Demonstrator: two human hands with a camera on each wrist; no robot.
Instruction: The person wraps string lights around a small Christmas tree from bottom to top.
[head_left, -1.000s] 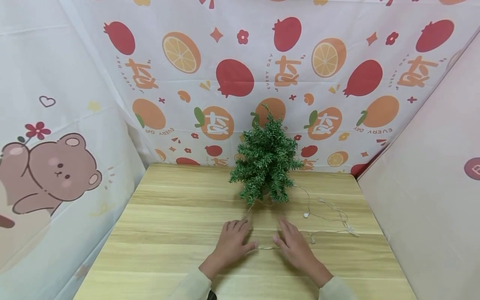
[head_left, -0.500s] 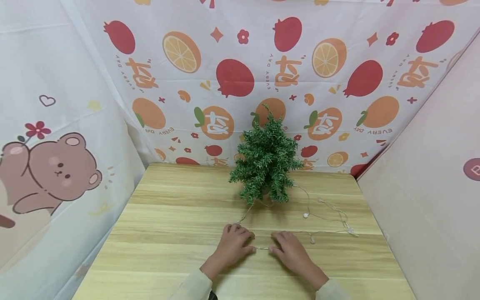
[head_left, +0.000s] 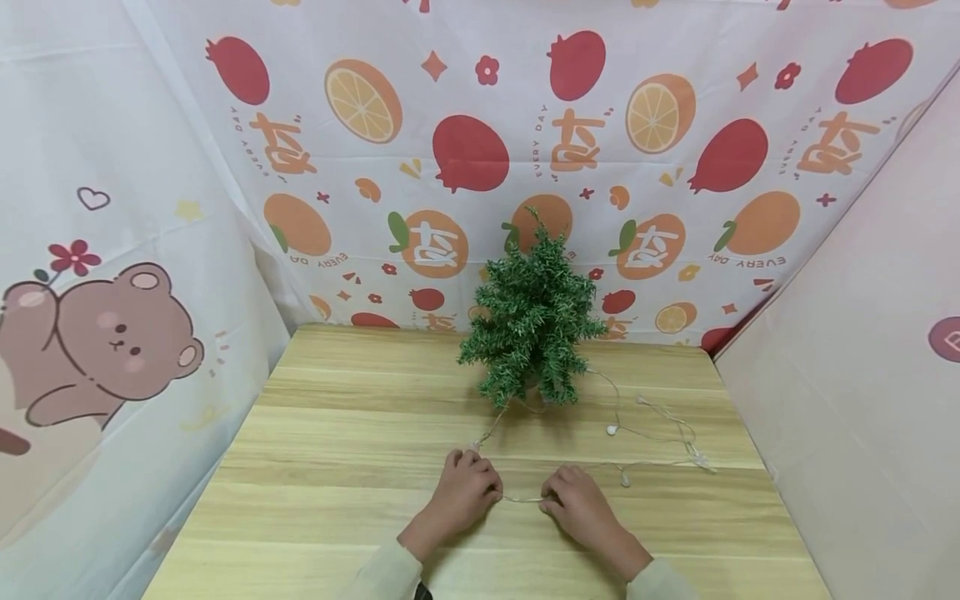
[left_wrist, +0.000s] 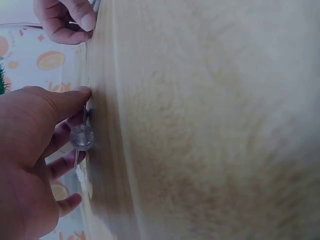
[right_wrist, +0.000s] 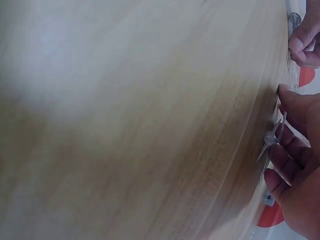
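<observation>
A thin string of fairy lights (head_left: 523, 500) runs taut between my two hands, low over the wooden table. My left hand (head_left: 459, 493) pinches the wire between thumb and forefinger; a clear round bulb (left_wrist: 82, 137) hangs just below that pinch in the left wrist view. Across a short gap, my right hand (head_left: 582, 505) pinches the same wire. Beside its curled fingers, in the right wrist view, is a clear star-like light (right_wrist: 270, 139). Behind both hands a small green artificial Christmas tree (head_left: 532, 321) stands upright, and the string reaches its base, which the branches mostly hide.
More of the string, with small clear bulbs (head_left: 612, 431), lies loosely looped on the right of the wooden table (head_left: 337, 433). Fruit-printed cloth (head_left: 472, 154) hangs at the table's back edge. A bear-printed cloth (head_left: 123, 333) hangs on the left, and a pale one on the right.
My right hand has moved left and its fingers have drawn in to pinch the wire. The left hand's fingers have curled onto the wire too. The tree has not moved.
</observation>
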